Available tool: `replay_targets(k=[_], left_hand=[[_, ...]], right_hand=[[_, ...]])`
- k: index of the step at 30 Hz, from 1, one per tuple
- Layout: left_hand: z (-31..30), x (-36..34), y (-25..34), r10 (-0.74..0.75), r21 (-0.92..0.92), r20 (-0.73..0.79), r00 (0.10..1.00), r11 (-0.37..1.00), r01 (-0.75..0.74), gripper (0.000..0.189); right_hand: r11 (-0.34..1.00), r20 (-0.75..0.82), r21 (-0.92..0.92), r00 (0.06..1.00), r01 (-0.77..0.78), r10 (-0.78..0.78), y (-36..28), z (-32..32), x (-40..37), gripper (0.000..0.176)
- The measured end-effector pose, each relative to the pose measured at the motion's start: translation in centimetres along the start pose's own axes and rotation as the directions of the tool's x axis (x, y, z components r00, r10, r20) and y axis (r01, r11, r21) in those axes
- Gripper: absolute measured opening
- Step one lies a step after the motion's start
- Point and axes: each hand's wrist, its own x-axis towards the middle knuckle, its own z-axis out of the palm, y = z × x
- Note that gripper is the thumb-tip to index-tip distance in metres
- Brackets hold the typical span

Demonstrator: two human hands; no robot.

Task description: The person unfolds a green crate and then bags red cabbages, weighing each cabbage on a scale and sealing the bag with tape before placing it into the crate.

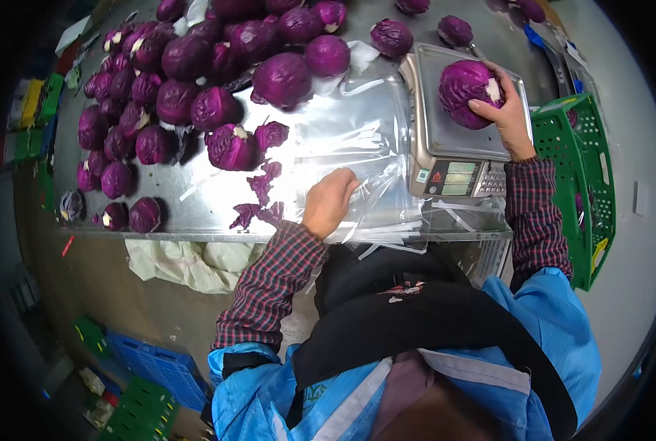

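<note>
On the metal plate of a digital scale [437, 140] rests a red cabbage [460, 92], its pale cut stem facing right. My right hand [510, 110] grips this cabbage from the right side, thumb and fingers spread around it. My left hand [329, 202] is over the clear plastic bags [387, 158] left of the scale, its fingers curled together. Whether a bag edge is pinched in those fingers is hidden. Torn purple cabbage leaves [262, 187] lie on the steel table [210, 202] to the left of that hand.
Many red cabbages [185, 59] are heaped across the table's left and far side. A green crate [589, 154] stands to the right of the scale. Under the table's front edge sits a pale sack [188, 264]. A blue pallet [159, 367] and green crate [141, 411] are at lower left.
</note>
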Motion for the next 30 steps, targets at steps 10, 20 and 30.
replay_targets(k=[10, 20, 30], left_hand=[[-0.2, 5.3, 2.4, 0.174, 0.158, 0.298, 0.939, 0.961, -0.228, 0.017], [-4.6, 7.5, 8.4, 0.312, -0.318, 0.567, 0.762, 0.937, -0.148, 0.039], [-2.6, 8.4, 12.8, 0.488, -0.673, 0.327, 0.809, 0.722, -0.164, 0.021]], right_hand=[[0.738, 0.626, -0.102, 0.620, 0.667, -0.474, -5.6, 8.0, -9.3, 0.069], [0.982, 0.446, -0.084, 0.887, 0.171, -0.117, -2.4, 4.5, -9.3, 0.045], [0.617, 0.465, 0.691, 0.885, -0.376, 0.019, -0.5, -0.1, -7.1, 0.020]])
